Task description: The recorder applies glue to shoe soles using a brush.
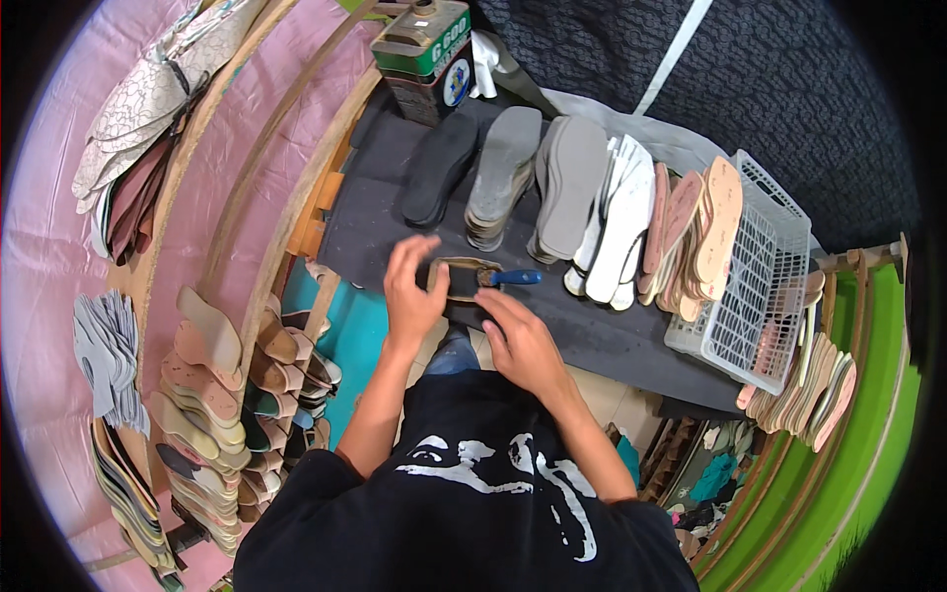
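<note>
A small brown open-topped container (460, 264) sits near the front edge of the dark worktable (582, 331). A blue-handled tool, apparently a brush (520, 277), rests in it with its handle over the right end. My left hand (411, 301) is at the container's left end, fingers apart and slightly blurred, thumb by the rim. Beside the near right corner is my right hand (526, 343), its fingers stretched out and thumb apart. Neither hand appears to hold anything. Whether the fingertips touch the container, I cannot tell.
Beyond the container stand stacks of black (441, 166), dark grey (503, 168), light grey (570, 183), white (619, 232) and tan insoles (718, 227). A grey plastic crate (702, 340) is at right, a green metal can (422, 54) at back left. Racks with shoe parts (202, 395) flank me.
</note>
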A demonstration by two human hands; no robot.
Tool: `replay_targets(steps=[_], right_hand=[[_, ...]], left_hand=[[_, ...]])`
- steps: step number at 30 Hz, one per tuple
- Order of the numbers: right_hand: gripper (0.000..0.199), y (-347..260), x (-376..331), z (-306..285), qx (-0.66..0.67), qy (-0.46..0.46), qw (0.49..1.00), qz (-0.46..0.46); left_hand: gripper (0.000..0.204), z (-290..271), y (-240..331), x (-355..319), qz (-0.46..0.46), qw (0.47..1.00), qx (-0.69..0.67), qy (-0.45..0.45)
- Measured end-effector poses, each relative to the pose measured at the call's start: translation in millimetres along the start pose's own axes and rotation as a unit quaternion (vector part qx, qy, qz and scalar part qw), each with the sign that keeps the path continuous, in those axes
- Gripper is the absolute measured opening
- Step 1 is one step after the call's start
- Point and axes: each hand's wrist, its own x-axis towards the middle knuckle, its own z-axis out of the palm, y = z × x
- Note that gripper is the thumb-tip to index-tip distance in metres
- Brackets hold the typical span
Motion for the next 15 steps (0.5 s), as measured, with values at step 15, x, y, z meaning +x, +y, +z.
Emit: replay_targets(steps=[15], right_hand=[[0.065,25,150,113,-0.180,0.037,0.979,0.086]], left_hand=[[0.046,-12,-122,82,-0.183,0.968,-0.113,-0.131]])
